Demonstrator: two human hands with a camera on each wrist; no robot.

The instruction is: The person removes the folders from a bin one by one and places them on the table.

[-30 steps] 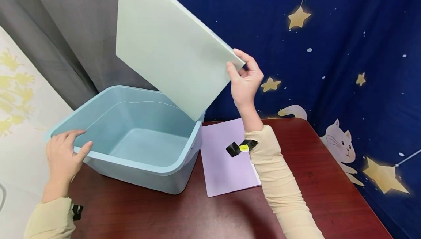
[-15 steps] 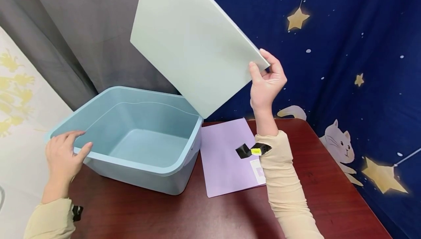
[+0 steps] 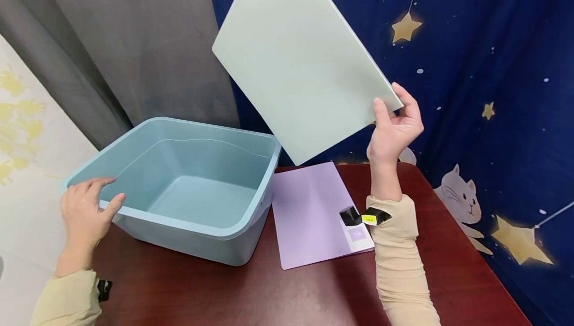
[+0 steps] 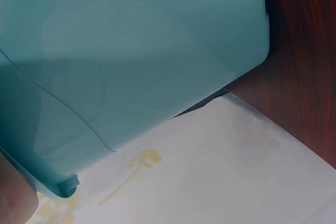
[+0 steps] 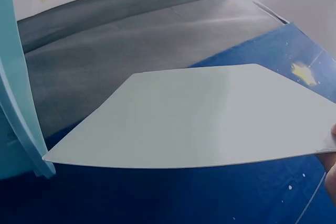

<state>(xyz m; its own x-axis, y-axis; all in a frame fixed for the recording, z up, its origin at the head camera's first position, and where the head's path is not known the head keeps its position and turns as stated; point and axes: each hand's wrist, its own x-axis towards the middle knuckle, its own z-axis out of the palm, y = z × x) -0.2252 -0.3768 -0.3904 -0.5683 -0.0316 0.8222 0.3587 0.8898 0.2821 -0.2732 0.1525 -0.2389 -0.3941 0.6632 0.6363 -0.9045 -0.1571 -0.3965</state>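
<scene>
A pale green folder [image 3: 300,62] hangs tilted in the air in the head view, its lowest corner just right of the bin's rim. My right hand [image 3: 394,126] pinches it near its right corner, thumb on the face towards me and fingers behind. Below it, a light purple folder [image 3: 309,216] with a white label lies flat on the table. At the left, my left hand [image 3: 87,211] rests over the near left corner of a blue plastic bin [image 3: 179,222], thumb spread from the fingers. The right wrist view shows the green folder [image 5: 184,119] broad and flat.
The dark red wooden table [image 3: 251,296] carries the bin and purple folder. A grey curtain [image 3: 148,57] and a blue star-patterned curtain [image 3: 471,67] hang close behind. A white patterned sheet [image 3: 31,206] is at the left.
My right hand has carried the green folder to the right, away from over the bin, and a little lower lately. More of the purple folder's label shows. My left hand has stayed put.
</scene>
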